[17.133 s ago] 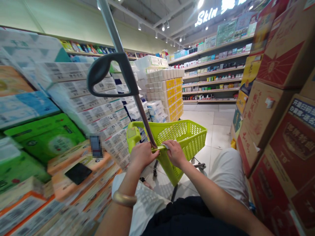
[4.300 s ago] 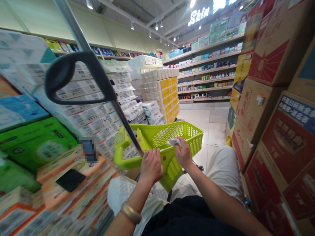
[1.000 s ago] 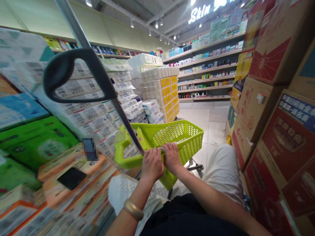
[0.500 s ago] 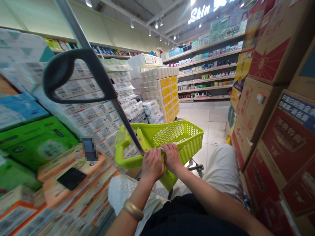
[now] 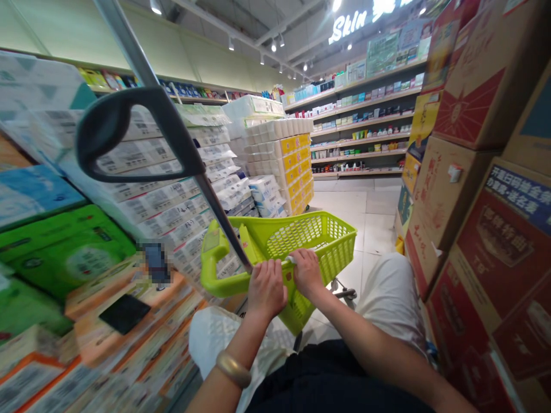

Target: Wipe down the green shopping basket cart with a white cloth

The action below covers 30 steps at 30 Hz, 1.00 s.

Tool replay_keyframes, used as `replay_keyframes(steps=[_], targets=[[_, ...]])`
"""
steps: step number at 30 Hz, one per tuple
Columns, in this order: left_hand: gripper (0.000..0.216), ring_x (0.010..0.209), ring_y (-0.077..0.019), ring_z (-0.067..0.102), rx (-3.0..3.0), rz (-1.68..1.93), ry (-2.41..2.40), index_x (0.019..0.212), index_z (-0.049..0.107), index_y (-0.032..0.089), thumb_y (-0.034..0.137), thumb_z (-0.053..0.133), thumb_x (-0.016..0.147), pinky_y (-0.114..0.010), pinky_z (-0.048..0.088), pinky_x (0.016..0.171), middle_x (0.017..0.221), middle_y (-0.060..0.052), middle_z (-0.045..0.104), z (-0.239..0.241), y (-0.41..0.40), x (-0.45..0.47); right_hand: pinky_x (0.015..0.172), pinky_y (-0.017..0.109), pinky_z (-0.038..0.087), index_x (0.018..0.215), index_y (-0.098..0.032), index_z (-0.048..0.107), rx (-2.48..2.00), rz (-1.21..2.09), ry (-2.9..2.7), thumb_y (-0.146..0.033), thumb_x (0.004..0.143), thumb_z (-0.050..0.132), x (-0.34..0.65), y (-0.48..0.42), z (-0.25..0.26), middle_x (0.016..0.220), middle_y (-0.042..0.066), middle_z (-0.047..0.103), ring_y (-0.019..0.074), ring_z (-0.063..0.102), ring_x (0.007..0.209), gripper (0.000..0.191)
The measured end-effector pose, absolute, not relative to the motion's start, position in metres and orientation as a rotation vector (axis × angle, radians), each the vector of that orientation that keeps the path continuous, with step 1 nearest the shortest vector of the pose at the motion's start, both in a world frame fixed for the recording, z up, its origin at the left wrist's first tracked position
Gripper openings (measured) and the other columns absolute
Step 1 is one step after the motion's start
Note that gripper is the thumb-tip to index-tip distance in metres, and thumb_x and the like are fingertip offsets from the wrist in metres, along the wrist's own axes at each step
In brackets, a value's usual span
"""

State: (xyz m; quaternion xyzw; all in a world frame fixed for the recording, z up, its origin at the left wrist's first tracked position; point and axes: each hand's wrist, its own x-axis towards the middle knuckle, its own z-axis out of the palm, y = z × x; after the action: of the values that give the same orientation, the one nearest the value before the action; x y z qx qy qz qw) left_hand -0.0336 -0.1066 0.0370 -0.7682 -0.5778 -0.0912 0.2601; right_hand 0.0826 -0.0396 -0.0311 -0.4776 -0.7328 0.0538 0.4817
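A lime-green plastic shopping basket cart point(image 5: 336, 244) stands in front of my knees. My left hand point(image 5: 267, 287) is closed over its near rim, beside the foot of a grey metal pole with a dark looped handle point(image 5: 172, 132). To the right of it, my right hand point(image 5: 306, 272) presses on the same rim, fingers closed on a small white piece that looks like a tissue point(image 5: 290, 259). Most of that piece is hidden under the fingers. Through the holes, the part of the basket I can see shows no goods.
Stacked tissue packs point(image 5: 163, 201) rise on my left, with a black flat device point(image 5: 124, 313) lying on orange packs. Red and brown cartons point(image 5: 447, 189) are piled close on my right. Ahead, a tiled floor point(image 5: 344, 198) leads to shelves of skincare goods point(image 5: 365, 120).
My right hand has slid a little to the right along the rim, away from my left hand, with the white piece. My left hand and the basket cart have stayed put.
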Motion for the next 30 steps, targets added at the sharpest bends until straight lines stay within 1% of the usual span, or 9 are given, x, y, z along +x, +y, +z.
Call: replay_keyframes(steps=[4,7,10,14,16,19,22,27,30], targets=[[0.038,0.09,-0.0275,0.05,-2.068,-0.223,-1.568,0.109,0.056,0.014,0.022,0.053,0.072,-0.043,0.035,0.089,0.092,-0.011,0.057,0.04,-0.109,-0.032,0.093,0.035,0.034,0.104,-0.025,0.061,-1.059,0.141,-1.862,-0.008,0.083,0.047,0.074,-0.047,-0.026,0.106,0.005,0.06,0.0211,0.048,0.1,0.031],[0.043,0.091,-0.0279,0.05,-2.061,-0.216,-1.565,0.112,0.055,0.011,0.02,0.054,0.07,-0.042,0.035,0.091,0.093,-0.011,0.058,0.04,-0.11,-0.032,0.094,0.035,0.034,0.105,-0.025,0.061,-1.05,0.082,-1.901,-0.008,0.084,0.048,0.089,-0.038,-0.034,0.107,0.004,0.061,0.0213,0.048,0.101,0.03],[0.048,0.091,-0.0283,0.05,-2.071,-0.235,-1.555,0.115,0.055,0.009,0.021,0.055,0.069,-0.043,0.034,0.092,0.094,-0.012,0.058,0.038,-0.109,-0.033,0.096,0.035,0.033,0.103,-0.024,0.062,-1.137,0.038,-1.829,-0.006,0.085,0.046,0.107,-0.026,-0.044,0.106,0.005,0.061,0.0219,0.048,0.102,0.03],[0.049,0.092,-0.0287,0.049,-2.078,-0.252,-1.554,0.116,0.054,0.01,0.02,0.055,0.069,-0.044,0.034,0.092,0.095,-0.012,0.058,0.036,-0.107,-0.034,0.096,0.037,0.033,0.099,-0.023,0.062,-1.22,0.061,-1.758,-0.006,0.084,0.046,0.104,-0.025,-0.043,0.101,0.006,0.061,0.0225,0.048,0.099,0.029],[0.047,0.092,-0.0284,0.05,-2.064,-0.24,-1.559,0.115,0.055,0.009,0.02,0.054,0.07,-0.043,0.034,0.091,0.094,-0.012,0.057,0.037,-0.108,-0.033,0.095,0.036,0.033,0.099,-0.023,0.062,-1.183,0.101,-1.774,-0.006,0.082,0.047,0.091,-0.033,-0.038,0.1,0.006,0.061,0.0222,0.048,0.098,0.029],[0.041,0.091,-0.0271,0.05,-2.052,-0.214,-1.565,0.111,0.056,0.01,0.021,0.053,0.072,-0.042,0.035,0.09,0.092,-0.011,0.057,0.039,-0.108,-0.032,0.097,0.035,0.033,0.104,-0.024,0.061,-1.079,0.143,-1.83,-0.006,0.081,0.047,0.076,-0.044,-0.031,0.106,0.005,0.061,0.0216,0.048,0.101,0.032],[0.043,0.091,-0.027,0.051,-2.061,-0.199,-1.557,0.112,0.056,0.01,0.022,0.054,0.071,-0.041,0.035,0.09,0.093,-0.011,0.057,0.039,-0.107,-0.034,0.096,0.035,0.033,0.107,-0.025,0.061,-1.032,0.125,-1.895,-0.008,0.083,0.048,0.082,-0.042,-0.032,0.109,0.004,0.061,0.0214,0.048,0.103,0.032],[0.047,0.091,-0.0281,0.05,-2.068,-0.216,-1.539,0.115,0.055,0.009,0.022,0.055,0.069,-0.043,0.035,0.091,0.095,-0.012,0.058,0.037,-0.107,-0.034,0.098,0.035,0.031,0.104,-0.024,0.063,-1.19,0.055,-1.84,-0.006,0.085,0.046,0.108,-0.027,-0.041,0.107,0.005,0.062,0.0218,0.047,0.104,0.031],[0.047,0.092,-0.0284,0.05,-2.056,-0.222,-1.545,0.115,0.055,0.008,0.021,0.055,0.069,-0.043,0.035,0.091,0.094,-0.013,0.059,0.038,-0.107,-0.033,0.098,0.035,0.031,0.101,-0.022,0.063,-1.246,0.083,-1.789,-0.005,0.084,0.046,0.102,-0.03,-0.038,0.104,0.006,0.062,0.0217,0.047,0.103,0.03]])
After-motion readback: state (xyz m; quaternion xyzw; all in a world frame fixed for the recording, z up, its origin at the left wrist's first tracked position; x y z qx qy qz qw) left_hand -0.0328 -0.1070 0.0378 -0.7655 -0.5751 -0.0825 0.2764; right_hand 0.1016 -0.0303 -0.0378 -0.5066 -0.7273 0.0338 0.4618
